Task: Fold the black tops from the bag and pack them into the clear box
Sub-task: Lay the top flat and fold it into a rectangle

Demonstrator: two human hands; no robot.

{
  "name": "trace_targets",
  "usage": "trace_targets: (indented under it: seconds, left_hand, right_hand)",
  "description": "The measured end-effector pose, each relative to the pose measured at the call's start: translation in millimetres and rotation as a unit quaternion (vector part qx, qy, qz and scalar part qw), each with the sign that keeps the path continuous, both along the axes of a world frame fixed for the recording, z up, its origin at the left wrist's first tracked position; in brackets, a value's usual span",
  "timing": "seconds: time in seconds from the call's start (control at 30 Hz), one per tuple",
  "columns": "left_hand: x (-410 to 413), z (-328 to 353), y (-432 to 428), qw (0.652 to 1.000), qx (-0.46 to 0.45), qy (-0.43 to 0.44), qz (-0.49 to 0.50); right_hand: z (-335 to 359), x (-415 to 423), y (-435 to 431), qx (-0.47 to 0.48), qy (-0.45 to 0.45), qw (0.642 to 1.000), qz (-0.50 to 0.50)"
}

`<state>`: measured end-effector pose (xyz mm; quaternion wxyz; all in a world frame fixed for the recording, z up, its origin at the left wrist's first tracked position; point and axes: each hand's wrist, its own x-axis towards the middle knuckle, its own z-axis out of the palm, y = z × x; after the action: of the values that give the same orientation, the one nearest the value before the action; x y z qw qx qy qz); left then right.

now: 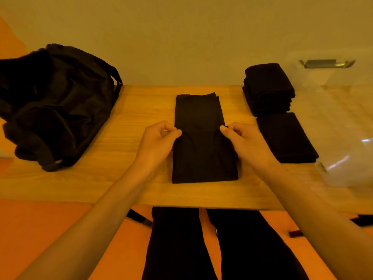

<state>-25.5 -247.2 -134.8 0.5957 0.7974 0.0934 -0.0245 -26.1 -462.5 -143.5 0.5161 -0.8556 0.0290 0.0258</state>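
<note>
Left hand [159, 138] and right hand [242, 138] pinching long black folded top [203, 142] at opposite side edges, long axis running from near edge to far edge of wooden bench [131, 122].

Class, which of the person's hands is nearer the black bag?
Left. The left hand pinches the top at its edge facing the bag; the right hand pinches the opposite edge, farther off.

No text, label, brand, number or sign can be read anywhere.
</note>
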Motion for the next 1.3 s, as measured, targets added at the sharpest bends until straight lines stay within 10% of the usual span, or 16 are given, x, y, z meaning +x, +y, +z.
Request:
trace_targets:
  seconds: [0.53,0.83,1.3]
  left_hand:
    - [29.6,-0.5,20.5,0.985,0.029,0.097,-0.141]
    - [21.7,-26.1,10.6,0.989,0.143,-0.028,-0.013]
    - [-77.3,-23.3,15.8,0.999,0.043,0.024,0.011]
  right_hand:
    - [-9.4,23.8,0.7,-0.146,0.019,0.988,-0.046]
    - [-14.7,-13.7,-7.6,-0.103,-0.036,0.993,-0.052]
    - [-5.2,-70.1,-5.4,-0.162,0.052,0.985,-0.023]
